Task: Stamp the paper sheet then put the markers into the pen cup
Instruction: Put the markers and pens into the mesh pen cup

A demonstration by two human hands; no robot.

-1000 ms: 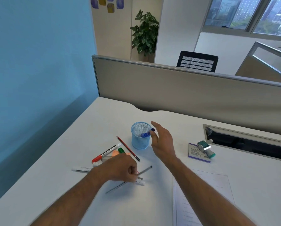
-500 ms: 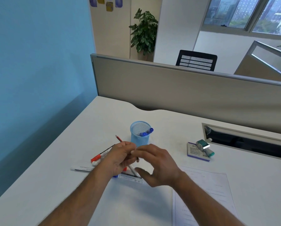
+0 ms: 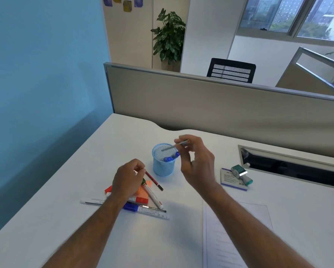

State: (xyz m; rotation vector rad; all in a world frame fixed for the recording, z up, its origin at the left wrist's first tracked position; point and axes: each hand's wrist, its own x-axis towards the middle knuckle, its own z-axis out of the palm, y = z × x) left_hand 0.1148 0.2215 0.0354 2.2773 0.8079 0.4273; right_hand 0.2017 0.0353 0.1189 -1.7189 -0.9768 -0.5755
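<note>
A grey pen [image 3: 175,145] is pinched by the right hand [image 3: 198,163] above the blue mesh pen cup [image 3: 163,161] (two blue-capped markers [image 3: 171,157] inside); the left hand [image 3: 128,180] is curled over markers on the desk [image 3: 65,209], its grip unclear.

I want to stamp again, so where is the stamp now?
In the head view the green stamp lies on the right side of the desk, resting on a small white-and-purple box, right of the blue mesh pen cup.

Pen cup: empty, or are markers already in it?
Not empty. The blue mesh pen cup stands upright with two blue-capped markers inside; the right hand holds a grey pen over its rim.
</note>
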